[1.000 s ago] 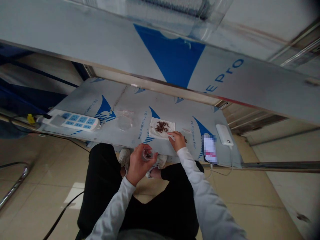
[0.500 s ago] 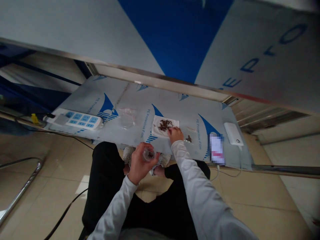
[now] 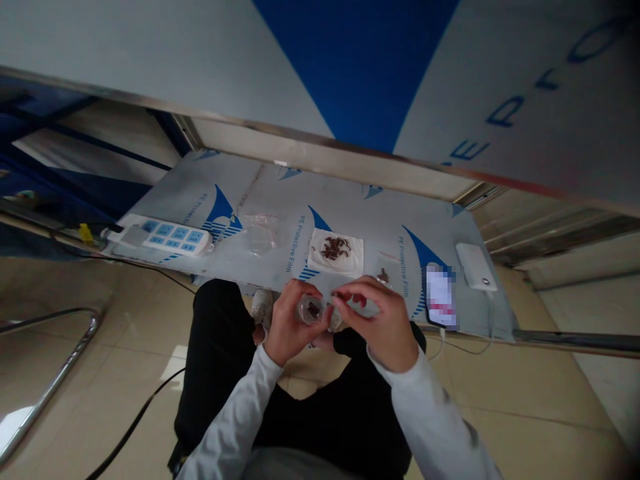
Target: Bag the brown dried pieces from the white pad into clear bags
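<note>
My left hand [image 3: 291, 320] is closed around a small clear plastic cup [image 3: 311, 311], held over my lap at the shelf's front edge. Dark brown pieces lie at the bottom of the cup. My right hand [image 3: 383, 320] is just right of the cup's rim, its thumb and forefinger pinched on a small brown piece [image 3: 335, 295] whose kind is too small to tell. Beyond both hands, a white tissue [image 3: 353, 265] lies on the shelf and bears a pile of small brown pieces [image 3: 334, 249]. A small clear bag [image 3: 384, 275] with brown bits lies right of the tissue.
The film-covered metal shelf [image 3: 280, 193] carries a white power strip [image 3: 173, 237], a clear plastic bag [image 3: 260, 233], a phone [image 3: 441, 298] and a white power bank [image 3: 475, 267] with cables. A large panel [image 3: 200, 60] overhangs the back. A metal tube frame [image 3: 55, 380] stands at left.
My right hand has come back from the pile on the tissue to beside the cup, with a small piece in its fingertips. The cup stays in my left hand. The view has shifted slightly.
</note>
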{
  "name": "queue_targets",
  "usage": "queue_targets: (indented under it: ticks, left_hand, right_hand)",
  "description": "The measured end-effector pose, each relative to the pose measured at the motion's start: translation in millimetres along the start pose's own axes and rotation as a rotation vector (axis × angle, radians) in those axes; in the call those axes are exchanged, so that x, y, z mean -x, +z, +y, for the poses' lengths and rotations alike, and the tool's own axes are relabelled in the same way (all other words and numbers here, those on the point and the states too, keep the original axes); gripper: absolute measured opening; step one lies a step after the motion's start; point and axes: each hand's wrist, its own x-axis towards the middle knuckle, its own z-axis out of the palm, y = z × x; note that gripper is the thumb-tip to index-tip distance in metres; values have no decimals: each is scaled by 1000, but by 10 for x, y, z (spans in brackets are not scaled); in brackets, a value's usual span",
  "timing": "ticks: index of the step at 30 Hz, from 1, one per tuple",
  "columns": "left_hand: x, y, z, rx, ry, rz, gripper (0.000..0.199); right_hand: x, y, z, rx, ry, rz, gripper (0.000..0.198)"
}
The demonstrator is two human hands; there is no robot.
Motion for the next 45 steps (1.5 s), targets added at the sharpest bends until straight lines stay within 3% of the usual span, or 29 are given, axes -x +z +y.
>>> queue_targets:
  ticks: [3,8,12,15,18,21,29,35,42,45]
  left_hand:
    - [21,10,46,29,23,-30,21]
    - [63,-14,163,43,56,-24,20]
    - [69,-74,224,120,-29,1,36]
    - [53,-172,260,223,-40,-52,49]
    - [22,-285,317,423,-89,-83,32]
    - [-19,-366,394,489,-166,2,15]
    - [-55,-461,576,380,-114,42,9]
    - [4,-372,580,482,-246,111,12]
    - [12,-367,485,660,-325,26,27]
    - [-8,-404,481,631,-326,-35,23]
  right_hand:
    - [130,-42,-299,47,-42,-159,5]
    - [95,-20,-392,275,-104,-315,18]
    - [80,-118,-442,216,-139,-369,19]
    - [60,-227,-434,113,-140,-371,15]
    - [-2,-345,-436,10,-95,-360,10]
    - [-72,-456,-497,-27,-54,-399,9]
    - [-44,-495,-583,-68,15,-283,8]
    - [45,-276,-485,-266,109,-114,12]
    - [82,-248,-415,-445,190,-52,15]
    - [113,-276,-392,-468,204,-86,15]
